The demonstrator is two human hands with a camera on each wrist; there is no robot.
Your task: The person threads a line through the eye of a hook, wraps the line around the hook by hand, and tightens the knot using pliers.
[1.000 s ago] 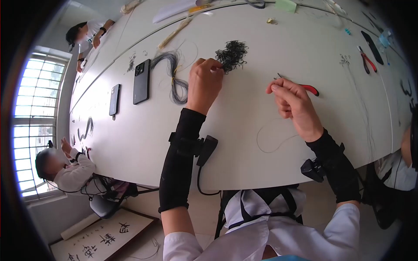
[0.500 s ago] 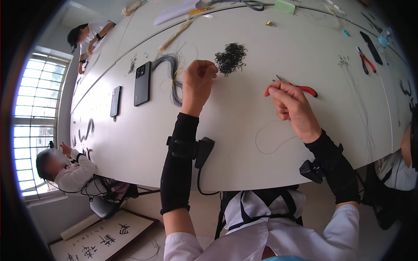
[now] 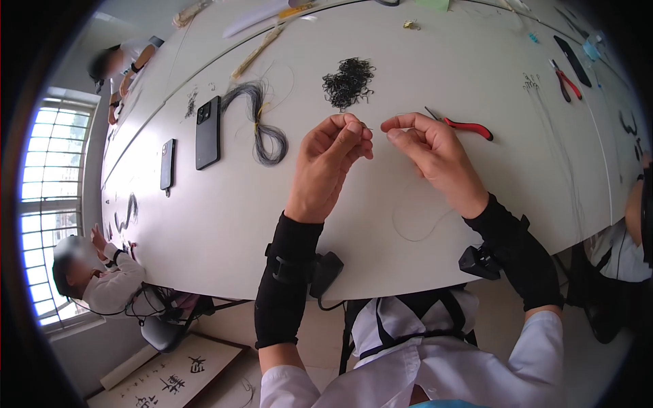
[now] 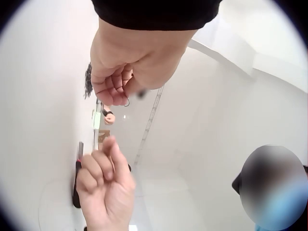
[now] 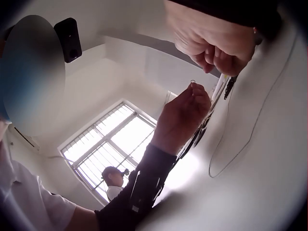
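My left hand (image 3: pixel 323 163) pinches a tiny dark fish hook (image 4: pixel 127 102) between thumb and forefinger, its curved end poking out past the fingertips. Facing it, my right hand (image 3: pixel 435 153) has thumb and forefinger together on a thin line, with the other fingers curled. That line (image 5: pixel 251 136) hangs in a loose loop over the tabletop below the right hand. The two hands are a short gap apart above the table. Beyond the left fingertips lies a heap of black hooks (image 3: pixel 348 83). Red-handled pliers (image 3: pixel 469 127) lie just past the right hand.
To the left are a tied bundle of grey line (image 3: pixel 272 146), a large phone (image 3: pixel 208 132) and a smaller phone (image 3: pixel 167 164). Hooks on long lines (image 3: pixel 534 85) and a second pair of pliers (image 3: pixel 566 81) lie at right. Other people sit around the table (image 3: pixel 238 238).
My left hand has come away from the hook heap and turned, moving right and nearer me, to face the right hand with a hook. The right hand has shifted slightly left.
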